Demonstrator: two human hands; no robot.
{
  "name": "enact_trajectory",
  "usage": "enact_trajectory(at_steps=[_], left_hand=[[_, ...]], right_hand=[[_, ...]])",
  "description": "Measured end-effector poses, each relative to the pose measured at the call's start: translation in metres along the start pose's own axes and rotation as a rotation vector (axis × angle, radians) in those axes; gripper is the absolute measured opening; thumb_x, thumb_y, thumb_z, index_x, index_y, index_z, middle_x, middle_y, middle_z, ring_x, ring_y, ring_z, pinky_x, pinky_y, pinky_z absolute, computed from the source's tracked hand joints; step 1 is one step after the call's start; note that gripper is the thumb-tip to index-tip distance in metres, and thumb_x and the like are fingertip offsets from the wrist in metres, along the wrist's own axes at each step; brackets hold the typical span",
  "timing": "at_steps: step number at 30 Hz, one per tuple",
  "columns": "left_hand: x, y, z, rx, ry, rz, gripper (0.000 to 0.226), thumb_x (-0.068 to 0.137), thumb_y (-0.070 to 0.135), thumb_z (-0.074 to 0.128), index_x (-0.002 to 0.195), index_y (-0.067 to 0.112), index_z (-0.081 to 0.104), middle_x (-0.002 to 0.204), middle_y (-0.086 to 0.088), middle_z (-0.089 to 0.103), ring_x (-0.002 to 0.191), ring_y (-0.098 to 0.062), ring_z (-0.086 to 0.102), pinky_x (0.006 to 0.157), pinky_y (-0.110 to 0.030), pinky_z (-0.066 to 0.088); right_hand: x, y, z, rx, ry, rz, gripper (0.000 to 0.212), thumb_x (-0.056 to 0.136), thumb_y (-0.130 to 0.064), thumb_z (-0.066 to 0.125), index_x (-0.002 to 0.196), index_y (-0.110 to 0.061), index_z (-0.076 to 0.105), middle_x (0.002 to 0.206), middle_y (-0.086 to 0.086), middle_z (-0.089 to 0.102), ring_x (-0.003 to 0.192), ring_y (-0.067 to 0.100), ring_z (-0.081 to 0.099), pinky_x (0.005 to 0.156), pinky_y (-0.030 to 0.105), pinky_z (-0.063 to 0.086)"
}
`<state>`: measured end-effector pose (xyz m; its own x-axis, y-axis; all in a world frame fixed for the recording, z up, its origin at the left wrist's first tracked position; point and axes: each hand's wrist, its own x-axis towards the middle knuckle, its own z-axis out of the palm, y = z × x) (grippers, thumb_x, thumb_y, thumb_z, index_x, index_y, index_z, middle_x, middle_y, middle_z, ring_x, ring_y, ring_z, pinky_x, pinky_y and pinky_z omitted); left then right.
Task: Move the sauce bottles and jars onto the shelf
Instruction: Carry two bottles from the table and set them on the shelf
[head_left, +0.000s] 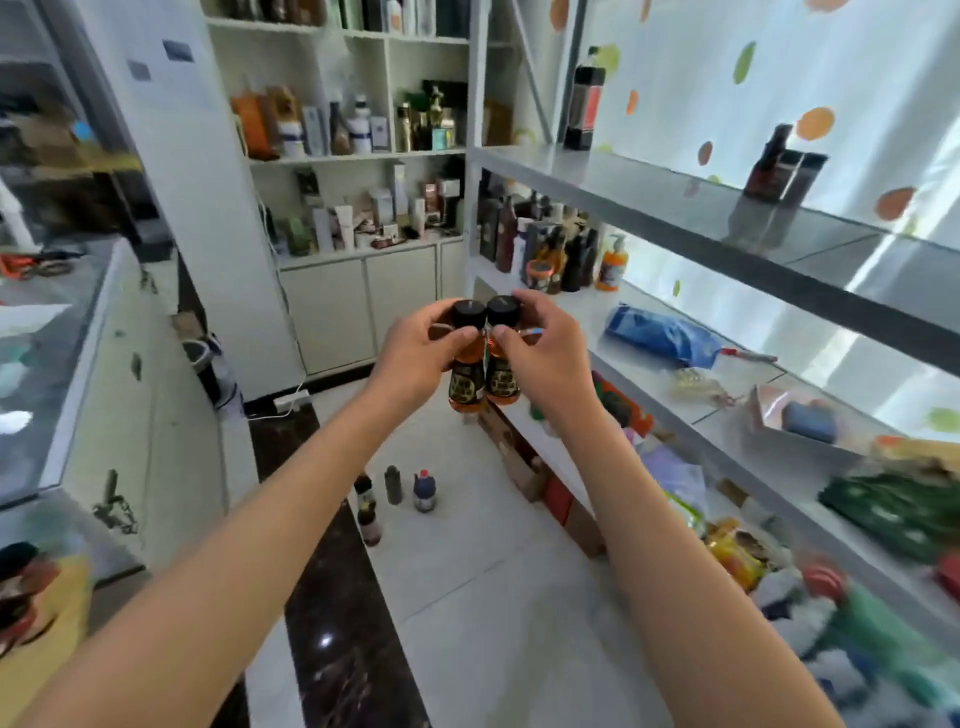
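The white shelf unit (649, 364) on the right carries a cluster of bottles (550, 249) on its middle board, while in mid-air beside it the left hand (415, 358) and right hand (545, 353) each grip one of two touching black-capped amber sauce bottles (485, 379), four small bottles (395, 493) standing on the floor below.

Pale tiles cover the floor (498, 597), crossed by a dark polished stone strip (332, 623) that catches a glint of light. A white wall unit (358, 156) with open compartments above and closed cupboard doors (358, 306) below fills the far end. On the left runs a long glass-topped counter (52, 332). Daylight glows through a translucent window covering (753, 78) dotted with orange and green spots.
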<state>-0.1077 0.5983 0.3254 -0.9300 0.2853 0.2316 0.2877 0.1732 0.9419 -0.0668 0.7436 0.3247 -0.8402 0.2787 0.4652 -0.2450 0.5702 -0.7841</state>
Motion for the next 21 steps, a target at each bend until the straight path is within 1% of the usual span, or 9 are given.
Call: enact_trajectory(at_steps=[2,5,8,10,13,16,19,21], left_hand=[[0.019,0.015,0.046,-0.02,-0.036,0.029,0.034,0.092,0.016,0.063,0.125,0.023,0.06,0.1,0.002,0.07,0.095,-0.012,0.068,0.088,-0.036,0.057],[0.047,0.03,0.101,-0.047,-0.069,0.084,0.032,0.09,0.02,0.066,0.122,0.023,0.062,0.1,0.0,0.072,0.095,-0.015,0.069,0.088,-0.042,0.057],[0.074,0.052,0.15,-0.092,-0.093,0.137,0.033,0.089,0.021,0.067,0.122,0.026,0.062,0.102,0.001,0.071,0.097,-0.014,0.069,0.087,-0.042,0.057],[0.089,0.068,0.176,-0.122,-0.127,0.177,0.026,0.09,0.018,0.066,0.114,0.026,0.064,0.1,0.001,0.071,0.096,-0.014,0.068,0.088,-0.039,0.057],[0.118,0.087,0.211,-0.129,-0.176,0.235,0.022,0.091,0.017,0.065,0.109,0.029,0.064,0.1,0.001,0.071,0.096,-0.014,0.068,0.086,-0.036,0.057],[0.153,0.099,0.238,-0.135,-0.196,0.283,0.024,0.09,0.017,0.067,0.102,0.037,0.064,0.097,0.005,0.071,0.094,-0.014,0.068,0.085,-0.04,0.057],[0.193,0.104,0.263,-0.146,-0.213,0.327,0.028,0.089,0.017,0.067,0.093,0.044,0.065,0.093,0.007,0.071,0.093,-0.02,0.068,0.085,-0.046,0.057],[0.22,0.102,0.277,-0.16,-0.237,0.361,0.025,0.088,0.019,0.068,0.095,0.043,0.067,0.095,0.006,0.072,0.093,-0.02,0.068,0.086,-0.048,0.056]], right_hand=[[0.015,0.021,-0.043,-0.025,0.05,0.001,0.038,0.089,-0.017,0.069,0.127,-0.016,0.06,0.103,-0.01,0.063,0.098,0.007,0.06,0.089,0.025,0.051],[0.038,0.049,-0.094,-0.06,0.136,-0.007,0.038,0.088,-0.019,0.07,0.124,-0.016,0.062,0.103,-0.007,0.066,0.097,0.008,0.061,0.086,0.027,0.053],[0.064,0.07,-0.142,-0.107,0.208,-0.006,0.036,0.087,-0.02,0.07,0.121,-0.014,0.064,0.105,-0.003,0.071,0.095,0.011,0.065,0.087,0.036,0.057],[0.081,0.079,-0.169,-0.109,0.247,-0.004,0.033,0.086,-0.021,0.069,0.118,-0.017,0.065,0.102,-0.005,0.071,0.095,0.011,0.066,0.087,0.04,0.057],[0.105,0.091,-0.203,-0.123,0.302,0.0,0.035,0.088,-0.021,0.068,0.122,-0.018,0.063,0.103,-0.007,0.07,0.097,0.011,0.065,0.09,0.036,0.055],[0.13,0.106,-0.225,-0.123,0.364,-0.003,0.037,0.088,-0.019,0.068,0.124,-0.017,0.062,0.107,-0.005,0.071,0.099,0.01,0.065,0.09,0.034,0.055],[0.157,0.121,-0.241,-0.149,0.43,0.003,0.034,0.087,-0.018,0.068,0.121,-0.018,0.065,0.101,-0.006,0.071,0.096,0.008,0.066,0.087,0.032,0.055],[0.174,0.131,-0.25,-0.177,0.468,0.01,0.03,0.087,-0.017,0.068,0.116,-0.019,0.067,0.095,-0.009,0.071,0.092,0.007,0.065,0.086,0.032,0.055]])
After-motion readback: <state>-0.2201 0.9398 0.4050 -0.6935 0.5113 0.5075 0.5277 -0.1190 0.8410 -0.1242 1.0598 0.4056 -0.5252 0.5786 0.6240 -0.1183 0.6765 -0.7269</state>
